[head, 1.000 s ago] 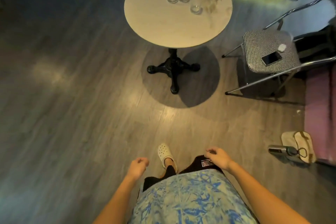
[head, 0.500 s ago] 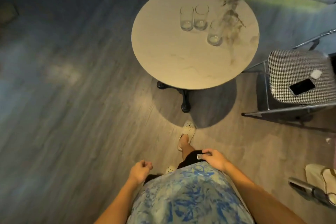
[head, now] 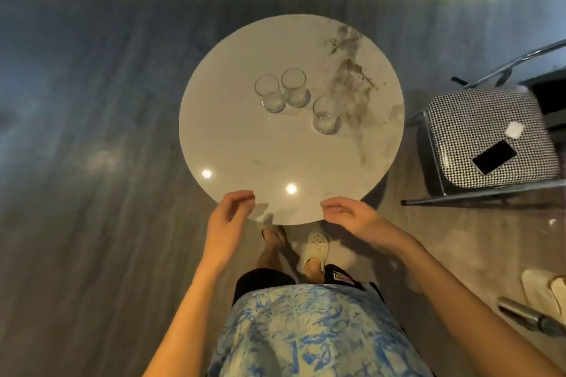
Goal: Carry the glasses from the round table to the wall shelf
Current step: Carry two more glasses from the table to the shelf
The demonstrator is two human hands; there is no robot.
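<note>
Just past the middle of the round worktop (head: 245, 147), upright: three clear glasses (head: 294, 87), two side by side, the third near on their right. Left hand (head: 229, 219) and right hand (head: 352, 217) over the near rim, fingers loosely curled, holding nothing, well short of the glasses.

Your worktop (head: 239, 144) hides whatever carries it. The right edge cuts off the chair (head: 477, 122) and the metal cylinder (head: 526, 317) lying on the floor (head: 92, 223). The small white thing (head: 514, 131) on the chair seat is too small to name. The floor to your left is smeared by blur.
</note>
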